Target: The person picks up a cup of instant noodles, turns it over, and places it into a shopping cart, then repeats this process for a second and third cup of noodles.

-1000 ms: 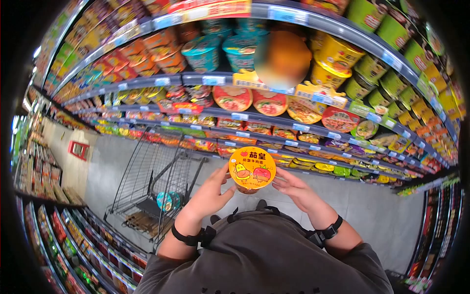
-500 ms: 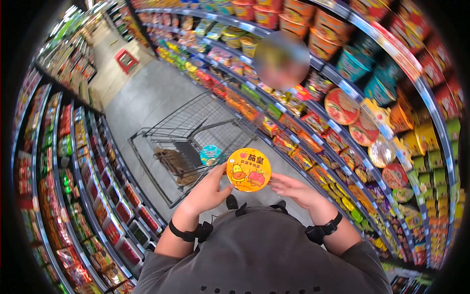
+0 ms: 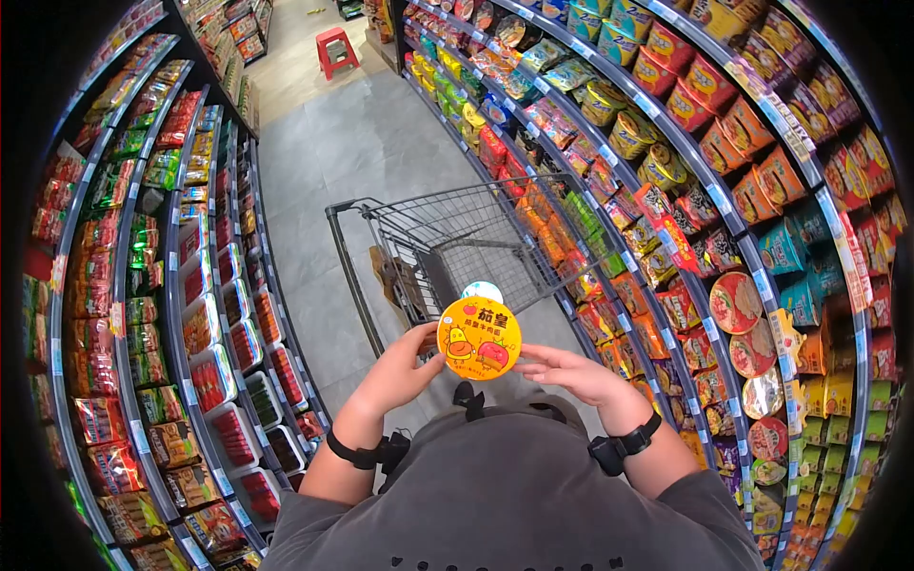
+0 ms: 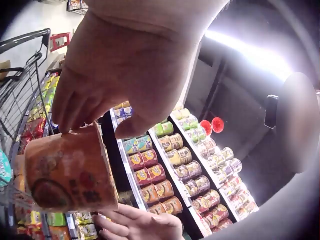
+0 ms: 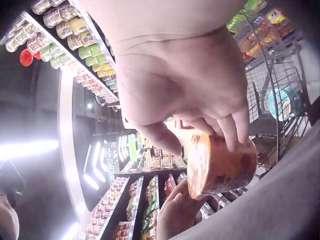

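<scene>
A cup of instant noodles (image 3: 479, 338) with a yellow lid, printed with cartoon figures, is held upright in front of the torso. My left hand (image 3: 392, 376) grips its left side, the thumb by the lid's rim. On the other side, straight fingers of my right hand (image 3: 576, 374) rest against the cup. The cup's orange wall (image 4: 72, 172) shows in the left wrist view, below the left hand's fingers. In the right wrist view, the right fingertips (image 5: 232, 142) lie on that wall.
Just ahead stands a wire shopping cart (image 3: 447, 224), with a teal noodle cup (image 5: 285, 104) in it. Shelves of packets (image 3: 100, 343) line the left side, and shelves of noodle cups and bags (image 3: 657, 167) the right. A red stool (image 3: 336, 52) stands farther along the aisle.
The person has turned left, from facing the noodle shelf to looking along the aisle. The cart now appears ahead, behind the cup. Both hands keep nearly the same position at the cup.
</scene>
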The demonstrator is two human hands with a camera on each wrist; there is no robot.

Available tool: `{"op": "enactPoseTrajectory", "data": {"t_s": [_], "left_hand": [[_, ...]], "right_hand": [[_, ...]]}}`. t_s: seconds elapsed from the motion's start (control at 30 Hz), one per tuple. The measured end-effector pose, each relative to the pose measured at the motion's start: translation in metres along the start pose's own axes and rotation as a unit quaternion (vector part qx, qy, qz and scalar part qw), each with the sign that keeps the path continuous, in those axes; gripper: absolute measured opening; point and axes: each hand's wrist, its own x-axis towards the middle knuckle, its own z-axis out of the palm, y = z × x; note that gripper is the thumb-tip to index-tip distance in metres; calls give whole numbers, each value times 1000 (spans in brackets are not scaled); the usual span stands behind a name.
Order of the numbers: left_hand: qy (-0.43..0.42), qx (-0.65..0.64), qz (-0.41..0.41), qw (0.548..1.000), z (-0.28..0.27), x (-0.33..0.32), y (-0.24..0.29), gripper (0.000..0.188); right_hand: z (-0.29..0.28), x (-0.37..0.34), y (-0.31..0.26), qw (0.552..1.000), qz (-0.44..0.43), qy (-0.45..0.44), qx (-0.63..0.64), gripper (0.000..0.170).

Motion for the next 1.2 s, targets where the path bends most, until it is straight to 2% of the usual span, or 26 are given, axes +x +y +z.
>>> {"op": "enactPoseTrajectory", "data": {"t_s": [0.1, 0.17, 0.2, 0.27, 0.37, 0.47, 0.57, 0.63, 0.8, 0.87, 1.1, 1.2], "left_hand": [[-8, -38, -39, 998, -6, 6, -16, 52], [-23, -145, -9, 989, -4, 19, -41, 51], [-27, -148, -14, 989, -3, 23, -52, 51], [-19, -208, -67, 976, -4, 34, -69, 54], [-32, -217, -99, 971, -2, 53, -84, 58], [-36, -164, -139, 976, -3, 76, -86, 56], [-30, -134, -149, 979, 0, 102, -107, 57], [-27, -77, -207, 975, -1, 123, -129, 55], [-46, -50, -252, 965, 22, 168, -169, 53], [-50, -42, -266, 962, 39, 182, -206, 54], [-46, 9, -319, 947, 67, 233, -216, 61], [-70, 33, -372, 925, 68, 249, -210, 61]], "right_hand": [[-4, 13, 2, 999, 26, 8, 17, 74], [-11, 22, 0, 999, 27, 6, 25, 75], [-17, 28, 3, 999, 37, 20, 27, 75], [-29, 38, 4, 998, 46, 25, 25, 75], [-47, 58, 3, 997, 68, 36, 21, 73], [-70, 86, -2, 996, 91, 25, 1, 68], [-97, 116, -9, 988, 138, 10, 67, 66], [-117, 138, -5, 983, 155, 11, 95, 64], [-175, 194, 37, 968, 228, 22, 101, 63], [-192, 209, 45, 961, 255, 35, 99, 64], [-226, 243, 62, 948, 295, 60, 102, 64], [-236, 251, 74, 944, 305, 70, 108, 64]]}}
